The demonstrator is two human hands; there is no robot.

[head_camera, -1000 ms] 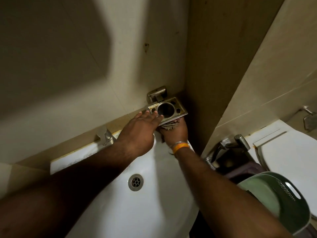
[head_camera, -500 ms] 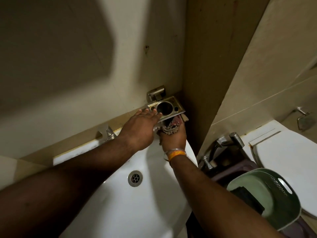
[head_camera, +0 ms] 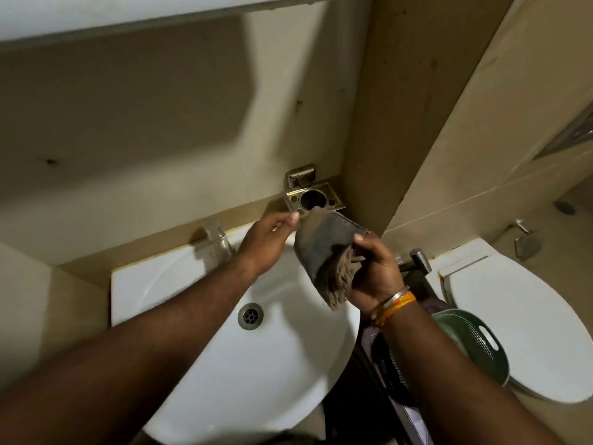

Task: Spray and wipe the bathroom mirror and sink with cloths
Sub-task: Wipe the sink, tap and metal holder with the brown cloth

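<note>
no legible text, no labels, no brands, no numbers anywhere

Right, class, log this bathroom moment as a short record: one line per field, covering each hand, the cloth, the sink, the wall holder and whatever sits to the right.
left hand: held above the sink's back edge, fingers loosely curled, holding nothing
right hand: grips the cloth
cloth: dark, crumpled, held above the sink's right side
sink: white, drain uncovered, tap at the back
wall holder: metal, its round opening empty
right side: green basket, white toilet
</note>
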